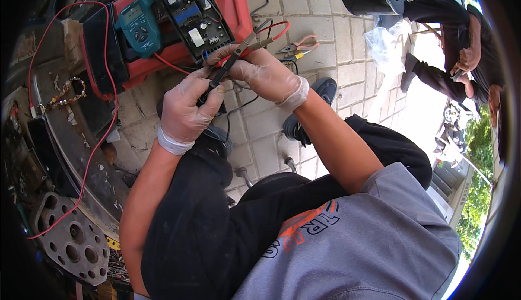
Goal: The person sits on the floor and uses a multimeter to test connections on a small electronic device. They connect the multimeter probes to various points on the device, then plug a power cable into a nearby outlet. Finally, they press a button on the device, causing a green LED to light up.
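Observation:
Both my hands wear clear thin gloves and are together just in front of an opened black box with a circuit board. My left hand closes round the lower end of a long dark tool with a greyish tip; I cannot make out its exact kind. My right hand is closed beside it, fingers bent round a red-sleeved piece and the tool's middle. A red lead curves out above the right hand. A teal multimeter lies left of the board. My fingers hide what meets between them.
The multimeter and board rest on a red case. Orange-handled pliers and a yellow-and-black tool lie on the paving right of it. At left are a beaded bracelet and a metal plate with holes. Another person sits at right.

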`<state>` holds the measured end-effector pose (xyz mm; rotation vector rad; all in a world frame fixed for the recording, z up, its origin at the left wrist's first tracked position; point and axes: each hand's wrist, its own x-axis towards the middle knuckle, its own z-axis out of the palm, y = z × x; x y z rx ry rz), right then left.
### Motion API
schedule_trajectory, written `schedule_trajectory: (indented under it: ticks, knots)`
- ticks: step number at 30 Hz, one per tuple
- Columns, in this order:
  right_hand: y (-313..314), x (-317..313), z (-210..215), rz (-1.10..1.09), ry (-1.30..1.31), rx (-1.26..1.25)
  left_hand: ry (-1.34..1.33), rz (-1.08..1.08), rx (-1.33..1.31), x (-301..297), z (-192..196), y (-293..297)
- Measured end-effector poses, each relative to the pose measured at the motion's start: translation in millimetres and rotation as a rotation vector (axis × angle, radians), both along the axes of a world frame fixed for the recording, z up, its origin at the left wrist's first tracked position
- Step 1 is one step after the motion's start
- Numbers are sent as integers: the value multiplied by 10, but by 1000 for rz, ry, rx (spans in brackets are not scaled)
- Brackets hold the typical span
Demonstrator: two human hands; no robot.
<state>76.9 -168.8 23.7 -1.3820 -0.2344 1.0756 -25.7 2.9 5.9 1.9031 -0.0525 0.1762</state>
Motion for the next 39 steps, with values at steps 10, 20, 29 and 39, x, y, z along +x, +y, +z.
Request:
schedule_trajectory:
  ticks: [10,20,29,39]
  knots:
    - [-35,-18,81,50,35,-78,43,24,-4,14,44,-17]
    - [30,26,85,84,-102,-77,11,26,4,15,22,-27]
    - [25,-35,32,-16,30,-58,-4,20,70,22,38,-11]
    - [50,-90,6,-59,-20,-61,138,79,34,-27,152,-11]
